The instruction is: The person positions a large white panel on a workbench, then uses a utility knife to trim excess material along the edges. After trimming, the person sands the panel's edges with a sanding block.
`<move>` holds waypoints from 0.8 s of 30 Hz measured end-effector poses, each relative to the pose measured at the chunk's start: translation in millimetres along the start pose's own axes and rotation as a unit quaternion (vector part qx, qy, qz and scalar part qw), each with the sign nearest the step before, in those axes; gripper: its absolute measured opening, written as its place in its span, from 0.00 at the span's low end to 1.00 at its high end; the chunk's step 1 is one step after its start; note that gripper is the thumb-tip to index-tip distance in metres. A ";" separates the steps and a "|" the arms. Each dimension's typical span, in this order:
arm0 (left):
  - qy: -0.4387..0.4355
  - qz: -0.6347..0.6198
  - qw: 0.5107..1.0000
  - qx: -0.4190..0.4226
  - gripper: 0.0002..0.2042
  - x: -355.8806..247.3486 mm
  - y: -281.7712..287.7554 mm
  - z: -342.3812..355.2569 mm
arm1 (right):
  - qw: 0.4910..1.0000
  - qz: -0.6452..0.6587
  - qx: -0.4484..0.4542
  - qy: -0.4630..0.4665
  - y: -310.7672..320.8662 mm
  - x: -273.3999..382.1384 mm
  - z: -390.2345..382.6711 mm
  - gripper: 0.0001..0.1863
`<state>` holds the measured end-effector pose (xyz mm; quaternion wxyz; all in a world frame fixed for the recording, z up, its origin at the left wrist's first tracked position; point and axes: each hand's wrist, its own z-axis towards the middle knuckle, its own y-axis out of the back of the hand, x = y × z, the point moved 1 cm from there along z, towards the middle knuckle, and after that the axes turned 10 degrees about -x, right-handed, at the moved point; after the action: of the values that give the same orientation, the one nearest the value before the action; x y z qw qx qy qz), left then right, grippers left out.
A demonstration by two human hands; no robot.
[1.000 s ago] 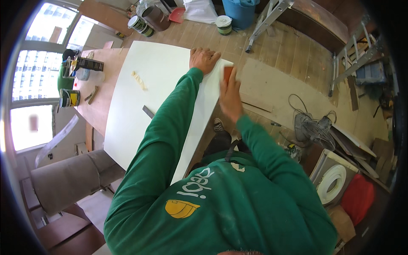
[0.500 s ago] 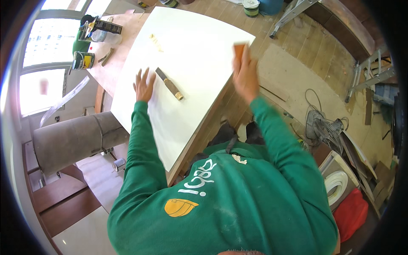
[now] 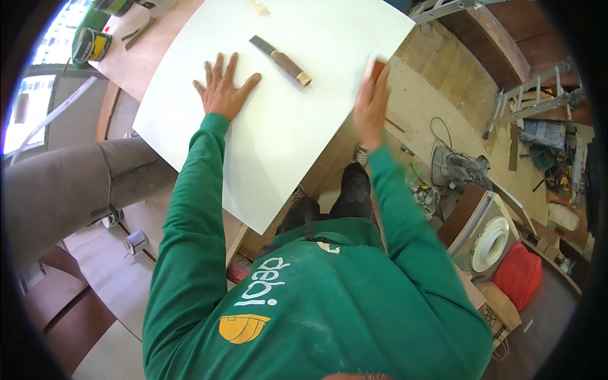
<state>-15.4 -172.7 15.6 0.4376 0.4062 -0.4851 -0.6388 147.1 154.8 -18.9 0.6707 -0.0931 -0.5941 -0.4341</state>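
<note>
A large white board [image 3: 272, 158] lies in front of me. My left hand [image 3: 223, 92] rests palm down on it, fingers spread and holding nothing. Just right of that hand lies a chisel-like tool [image 3: 282, 61] with a flat dark blade and a worn wooden handle. At the board's right edge, my right hand [image 3: 371, 107] is closed around an orange-brown sanding block [image 3: 378, 67]. The block stands tilted against the edge, a pale side showing; motion blurs this hand slightly. A cream smear [image 3: 258, 7] marks the board's far part.
A thick grey cylinder [image 3: 63, 183] lies left of the board. Beyond it, a tin with a yellow label [image 3: 92, 46] stands on a wooden surface. To the right are a ladder [image 3: 538, 104], a dusty fan [image 3: 462, 168], a white ring-shaped roll [image 3: 491, 244] and a red bag [image 3: 517, 277].
The whole view has shifted. My right hand has moved nearer to me along the board's right edge, and the block has turned. My left hand now lies flatter, with fingers spread wider.
</note>
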 end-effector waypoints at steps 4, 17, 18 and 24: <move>-0.028 0.009 0.999 0.013 0.52 3.4 9.1 0.0 | 1.000 0.009 0.015 0.011 -4.5 39.2 -63.3 0.43; -0.060 0.025 0.998 0.009 0.49 6.9 5.7 -0.4 | 0.999 0.001 -0.025 0.027 -5.5 17.9 -49.0 0.44; -0.063 0.026 0.998 0.007 0.49 8.4 4.2 -2.8 | 0.999 0.000 -0.021 0.029 -2.3 17.7 -29.5 0.44; -0.078 -0.005 0.997 0.005 0.52 1.5 -2.8 9.4 | 0.999 0.031 0.003 -0.027 29.2 -16.6 120.0 0.40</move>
<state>-25.1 -171.3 14.7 0.3936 0.3598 -0.5188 -0.6682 82.8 257.1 11.1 0.6681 -0.1207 -0.6101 -0.4084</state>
